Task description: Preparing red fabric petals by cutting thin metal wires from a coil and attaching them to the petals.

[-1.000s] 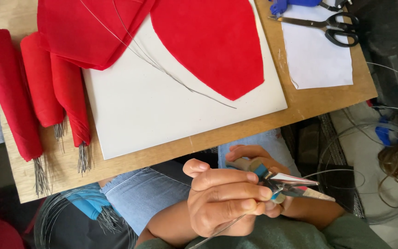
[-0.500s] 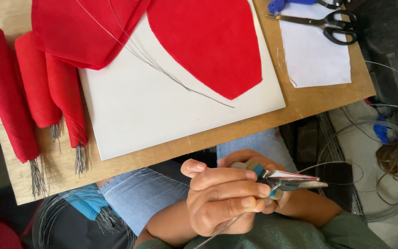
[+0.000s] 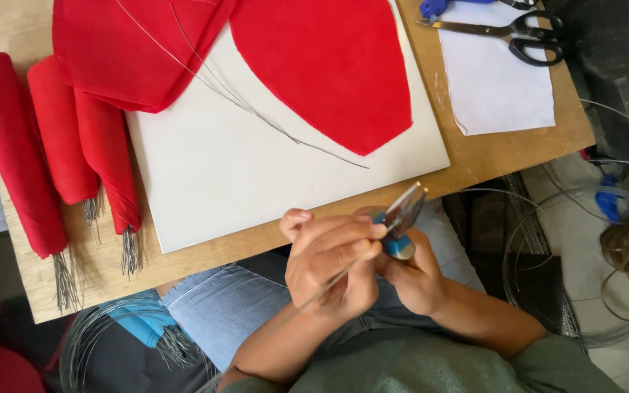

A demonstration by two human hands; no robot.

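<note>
Pliers (image 3: 400,218) with blue grips and shiny metal jaws sit in the right hand (image 3: 413,273), fist wrapped around the handles, just off the table (image 3: 507,156) edge over the lap. Left hand (image 3: 329,266) pinches a thin wire (image 3: 307,298) against them. Table's plain wood (white board (image 3: 220,175), red fabric (image 3: 329,65), scissors (image 3: 507,33)), wire coils on the floor

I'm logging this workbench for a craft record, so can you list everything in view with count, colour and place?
Fabric rolls: three, red, wire ends showing, table's left.
Flat fabric pieces: at least two, red, on the board's top.
Board: one, white, table centre.
Loose wires: a few, grey, across fabric and board.
Paper sheet: one, white, table's right.
Scissors: one, black-handled, on the paper.
Wire coils: grey, on the floor right and lower left.
Table: one, wooden.
Pliers: one, blue-handled, in right hand.
Left hand: pinching a thin wire.
</note>
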